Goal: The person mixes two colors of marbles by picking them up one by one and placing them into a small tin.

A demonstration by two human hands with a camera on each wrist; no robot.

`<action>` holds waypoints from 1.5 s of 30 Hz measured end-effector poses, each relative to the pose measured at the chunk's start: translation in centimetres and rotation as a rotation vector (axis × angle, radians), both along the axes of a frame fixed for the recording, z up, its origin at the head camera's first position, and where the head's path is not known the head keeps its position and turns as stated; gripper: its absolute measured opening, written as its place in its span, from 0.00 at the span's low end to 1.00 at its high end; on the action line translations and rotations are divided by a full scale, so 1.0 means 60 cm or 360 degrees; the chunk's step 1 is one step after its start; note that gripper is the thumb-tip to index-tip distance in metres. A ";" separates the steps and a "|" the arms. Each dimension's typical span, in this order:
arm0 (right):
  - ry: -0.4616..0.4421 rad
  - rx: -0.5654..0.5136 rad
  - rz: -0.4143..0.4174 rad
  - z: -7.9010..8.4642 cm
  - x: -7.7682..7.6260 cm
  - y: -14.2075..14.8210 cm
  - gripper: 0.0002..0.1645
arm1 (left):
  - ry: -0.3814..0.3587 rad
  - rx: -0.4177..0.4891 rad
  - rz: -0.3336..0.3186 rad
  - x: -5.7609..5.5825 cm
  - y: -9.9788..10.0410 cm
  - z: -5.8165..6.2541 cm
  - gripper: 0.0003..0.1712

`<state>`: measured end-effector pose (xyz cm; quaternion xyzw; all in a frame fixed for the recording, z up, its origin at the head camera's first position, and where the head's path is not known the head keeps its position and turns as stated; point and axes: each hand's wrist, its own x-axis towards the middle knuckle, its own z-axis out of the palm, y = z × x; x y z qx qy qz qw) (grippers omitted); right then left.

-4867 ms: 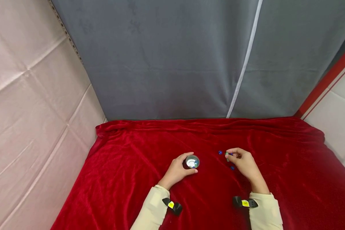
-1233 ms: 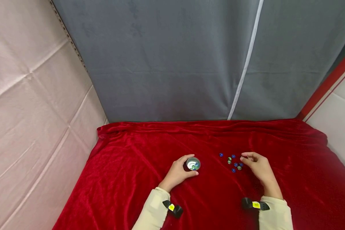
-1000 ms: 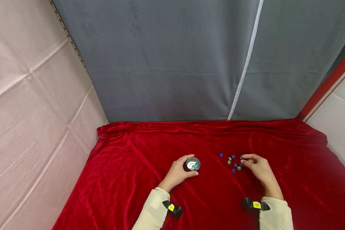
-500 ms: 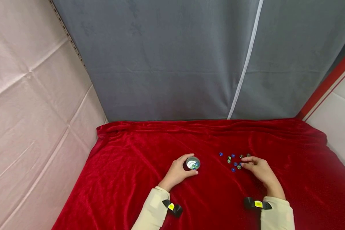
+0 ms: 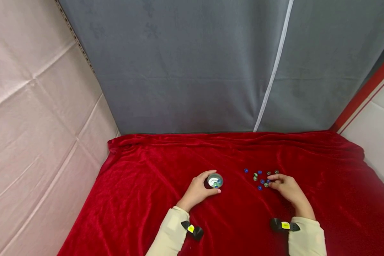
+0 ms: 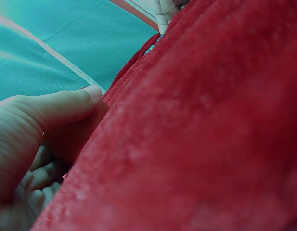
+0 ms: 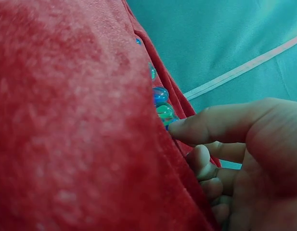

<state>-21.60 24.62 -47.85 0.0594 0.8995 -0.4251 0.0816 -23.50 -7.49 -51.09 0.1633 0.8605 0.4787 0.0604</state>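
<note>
My left hand (image 5: 198, 188) curves its thumb and fingers round a small round cup (image 5: 210, 176) with a pale, shiny inside. Several blue and green glass marbles (image 5: 216, 185) lie in that cup. In the left wrist view the thumb (image 6: 66, 107) lies along the cup's dark side. At the right, my right hand (image 5: 288, 188) has its thumb and forefinger at a blue marble (image 5: 268, 181), seemingly pinching it. A green marble (image 5: 266, 185) sits close by the thumb tip; it shows beside the thumb in the right wrist view too.
Loose marbles lie on the red velvet cloth (image 5: 166, 220) left of the right hand: several blue ones (image 5: 260, 187), green ones (image 5: 255, 178) and two dark ones (image 5: 276, 171) behind. A grey curtain (image 5: 185, 71) hangs at the back; a pale wall (image 5: 35, 142) stands left.
Over the last seconds my right hand has moved right and the marbles lie more spread out. It has left two dark marbles behind its fingers and come to a blue one. My left hand stays at the cup.
</note>
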 end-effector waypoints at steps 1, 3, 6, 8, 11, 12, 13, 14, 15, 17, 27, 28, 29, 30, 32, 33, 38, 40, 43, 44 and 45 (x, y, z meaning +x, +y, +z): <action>0.0009 0.0010 -0.0001 -0.001 -0.001 -0.001 0.20 | -0.0001 0.0000 0.0000 0.000 0.000 0.000 0.39; 0.0032 0.0029 -0.0008 -0.001 -0.002 -0.002 0.20 | -0.0002 0.0001 0.0002 -0.001 0.000 0.001 0.39; 0.0049 0.0053 -0.0010 -0.002 -0.003 -0.002 0.20 | 0.0010 0.0001 0.0000 -0.001 0.001 0.002 0.39; 0.0047 0.0066 -0.0015 0.000 -0.003 -0.004 0.19 | 0.0019 0.0001 -0.0004 -0.001 0.001 0.002 0.39; 0.0043 0.0089 -0.0021 0.000 -0.002 -0.005 0.19 | 0.0032 -0.0001 -0.0009 0.000 0.000 0.002 0.39; 0.0041 0.0094 -0.0022 0.001 -0.001 -0.005 0.19 | 0.0029 0.0003 -0.0010 0.001 0.000 0.003 0.39; 0.0039 0.0097 -0.0027 0.001 0.000 -0.006 0.19 | 0.0022 0.0000 -0.0009 0.001 0.000 0.003 0.39; 0.0044 0.0098 -0.0026 0.001 0.000 -0.005 0.19 | 0.0027 -0.0003 -0.0011 0.001 0.000 0.003 0.39; 0.0044 0.0093 -0.0031 0.001 0.000 -0.005 0.19 | 0.0016 -0.0003 -0.0010 0.001 -0.001 0.003 0.39; 0.0052 0.0089 -0.0036 0.002 0.000 -0.005 0.19 | -0.0001 0.0000 -0.0009 0.001 -0.001 0.004 0.39; 0.0061 0.0082 -0.0074 0.005 -0.002 -0.002 0.21 | -0.0016 0.0008 -0.0006 0.001 -0.001 0.005 0.40; 0.0060 0.0074 -0.0079 0.006 -0.002 -0.002 0.21 | -0.0019 0.0011 -0.0004 0.000 -0.001 0.005 0.40; 0.0063 0.0065 -0.0082 0.008 -0.002 -0.004 0.21 | -0.0027 0.0014 -0.0004 0.000 -0.001 0.005 0.40; 0.0069 0.0053 -0.0085 0.010 -0.002 -0.006 0.21 | -0.0037 0.0018 -0.0002 0.000 -0.001 0.005 0.40; 0.0088 0.0035 -0.0089 0.014 -0.002 -0.010 0.20 | -0.0043 0.0021 -0.0002 0.001 0.000 0.005 0.40; 0.0100 0.0024 -0.0089 0.016 -0.002 -0.012 0.20 | -0.0044 0.0023 -0.0002 0.001 0.000 0.004 0.40; 0.0155 0.0024 -0.0092 0.022 -0.002 -0.027 0.19 | -0.0038 0.0015 -0.0002 0.001 0.000 0.003 0.40; 0.0166 0.0031 -0.0095 0.023 -0.003 -0.034 0.18 | -0.0031 0.0011 -0.0003 0.001 0.000 0.003 0.40; 0.0189 0.0023 -0.0092 0.025 -0.004 -0.044 0.17 | -0.0024 0.0006 -0.0005 0.001 0.000 0.002 0.40; 0.0194 0.0013 -0.0091 0.025 -0.005 -0.048 0.17 | -0.0023 0.0009 -0.0005 0.001 0.000 0.002 0.40; 0.0192 0.0001 -0.0095 0.026 -0.005 -0.051 0.17 | -0.0022 0.0010 -0.0006 0.001 0.000 0.001 0.40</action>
